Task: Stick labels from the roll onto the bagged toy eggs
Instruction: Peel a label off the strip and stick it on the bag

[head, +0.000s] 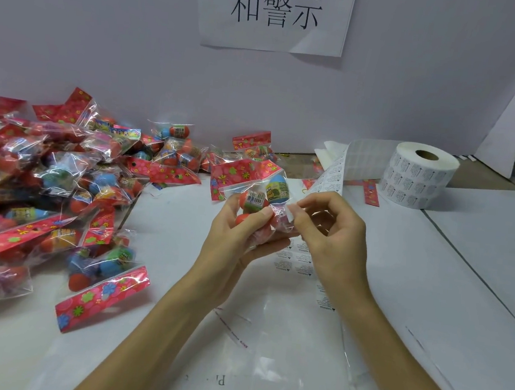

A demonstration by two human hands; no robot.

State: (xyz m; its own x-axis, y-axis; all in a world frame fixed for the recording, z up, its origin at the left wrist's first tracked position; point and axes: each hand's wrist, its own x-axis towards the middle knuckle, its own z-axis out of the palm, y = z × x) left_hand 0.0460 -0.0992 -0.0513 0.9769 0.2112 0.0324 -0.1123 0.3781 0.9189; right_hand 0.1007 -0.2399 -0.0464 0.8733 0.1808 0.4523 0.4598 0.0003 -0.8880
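At frame centre the left hand [240,234] grips a bag [256,194] of eggs; the right hand [325,229] pinches a label [290,213] against it, roll [418,175] upper right

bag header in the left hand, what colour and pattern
Red with multicoloured flowers, seen in the head view on the bag header above the left hand.
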